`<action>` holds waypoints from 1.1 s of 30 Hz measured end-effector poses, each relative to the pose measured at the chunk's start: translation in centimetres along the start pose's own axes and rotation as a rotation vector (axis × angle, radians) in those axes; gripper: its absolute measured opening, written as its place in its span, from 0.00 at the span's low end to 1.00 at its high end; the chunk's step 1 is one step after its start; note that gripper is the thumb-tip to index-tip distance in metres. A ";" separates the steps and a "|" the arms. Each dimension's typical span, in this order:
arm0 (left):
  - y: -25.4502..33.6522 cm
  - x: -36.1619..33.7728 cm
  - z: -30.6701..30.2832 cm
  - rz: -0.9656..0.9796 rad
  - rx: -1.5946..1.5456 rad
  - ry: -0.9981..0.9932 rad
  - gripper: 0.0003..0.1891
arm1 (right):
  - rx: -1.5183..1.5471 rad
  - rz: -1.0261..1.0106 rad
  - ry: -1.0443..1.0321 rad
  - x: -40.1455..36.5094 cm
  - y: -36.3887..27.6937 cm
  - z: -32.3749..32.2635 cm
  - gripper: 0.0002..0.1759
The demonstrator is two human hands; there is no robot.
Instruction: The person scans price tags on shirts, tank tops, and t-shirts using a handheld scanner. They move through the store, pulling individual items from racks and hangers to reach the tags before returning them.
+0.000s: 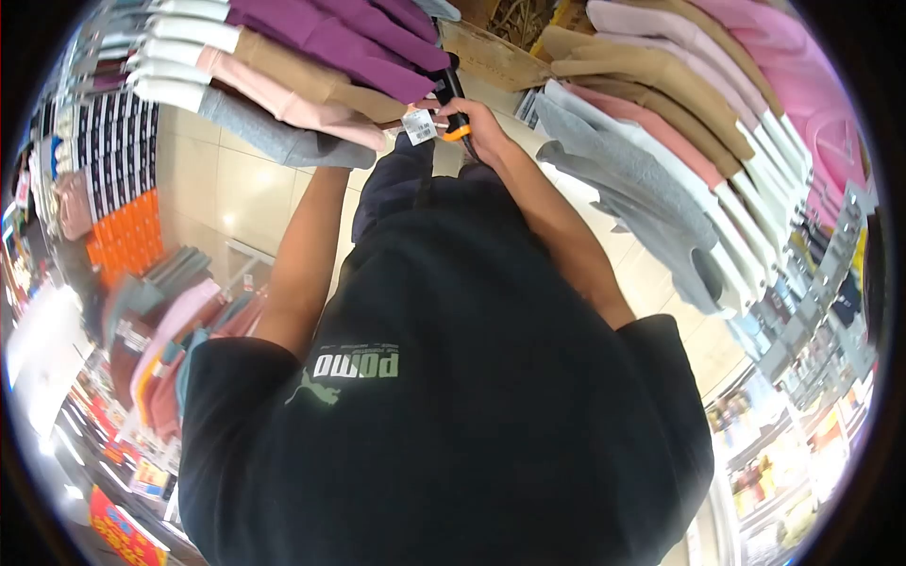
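"Head view, what are you showing on the left?"

"Clothes are hanging there. I'm counting one grey top (293,137), one pink top (288,104) and one tan top (311,71) near the front. The purple clothes (340,38) are bunching up behind, so I'm not getting a sure number."

"How are they feeling?"

"I'm guessing soft, light and floppy. Pinching a sleeve end is looking like a good way to hold one."

"What is the left hand doing?"

"One left arm (316,226) is reaching up, but the grey top is hiding most of the hand. I can't tell if it is gripping something."

"What is showing next?"

"One white tag (418,129) is hanging by the sleeve ends, just left of the right hand (479,127). It is looking thin, light and easy to bend, so an edge is seeming best to hold."

"And that right hand?"

"It is wrapping its fingers round one black and orange tool (448,87). I'm thinking the tool is hard and not too heavy. Holding its middle is seeming right."

"What is hanging farthest right?"

"More clothes (651,193) are hanging in grey, pink and tan. They are overlapping, so I'm not managing a full count."
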State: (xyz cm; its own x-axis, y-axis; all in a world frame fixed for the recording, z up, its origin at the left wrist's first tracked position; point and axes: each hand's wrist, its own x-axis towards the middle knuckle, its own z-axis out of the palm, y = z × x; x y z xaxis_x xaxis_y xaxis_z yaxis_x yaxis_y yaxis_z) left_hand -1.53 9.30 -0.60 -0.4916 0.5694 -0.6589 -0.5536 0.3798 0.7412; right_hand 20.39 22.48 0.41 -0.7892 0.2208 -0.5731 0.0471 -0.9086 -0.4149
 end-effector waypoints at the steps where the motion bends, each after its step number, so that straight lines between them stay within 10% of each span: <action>1: -0.2 -0.2 0.3 0.013 -0.007 0.002 0.25 | -0.035 0.015 0.032 -1.2 -0.2 0.5 0.24; 33: -2.6 -1.9 -1.7 -0.087 -0.042 0.046 0.25 | 0.015 0.007 -0.059 -5.5 -1.2 0.1 0.23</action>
State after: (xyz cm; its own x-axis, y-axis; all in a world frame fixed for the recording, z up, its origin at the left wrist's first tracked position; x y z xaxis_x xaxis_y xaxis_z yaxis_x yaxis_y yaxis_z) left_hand -0.31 5.97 -1.48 -0.4700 0.5016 -0.7263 -0.6228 0.3946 0.6756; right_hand 24.58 22.28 4.15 -0.8239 0.1937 -0.5327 0.0438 -0.9152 -0.4006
